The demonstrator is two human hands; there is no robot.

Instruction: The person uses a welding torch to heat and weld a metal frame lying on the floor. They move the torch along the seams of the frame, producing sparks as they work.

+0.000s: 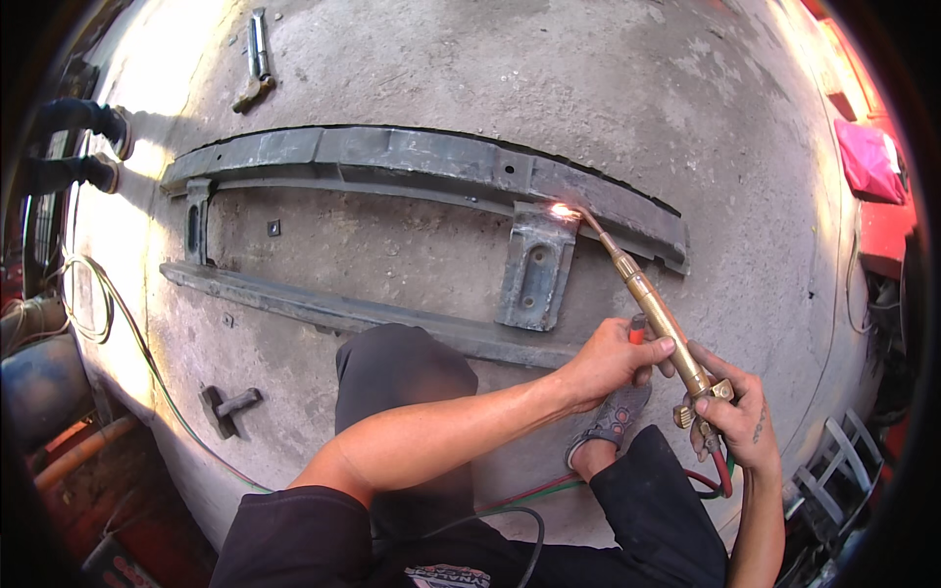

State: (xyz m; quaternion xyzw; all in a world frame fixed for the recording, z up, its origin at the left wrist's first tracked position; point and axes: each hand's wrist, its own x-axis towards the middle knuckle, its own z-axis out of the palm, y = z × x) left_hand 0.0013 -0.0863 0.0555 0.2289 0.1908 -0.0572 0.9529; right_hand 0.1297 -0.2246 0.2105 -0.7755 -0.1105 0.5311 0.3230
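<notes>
A brass gas torch slants up and left from my two hands. My right hand is closed around its rear end, by the valve knobs. My left hand grips the torch's barrel with the thumb over it, and also clasps a small orange-red thing with a dark end, whose kind is unclear. The torch's tip meets a bright glow where a ribbed metal bracket joins a long, curved grey metal beam. A second, thinner beam lies nearer, partly behind my knee.
Hammers lie at the far left, with another hammer near left. Hoses run across the concrete floor and under my legs. Another person's feet stand at left. A pink bag rests on red metal at right.
</notes>
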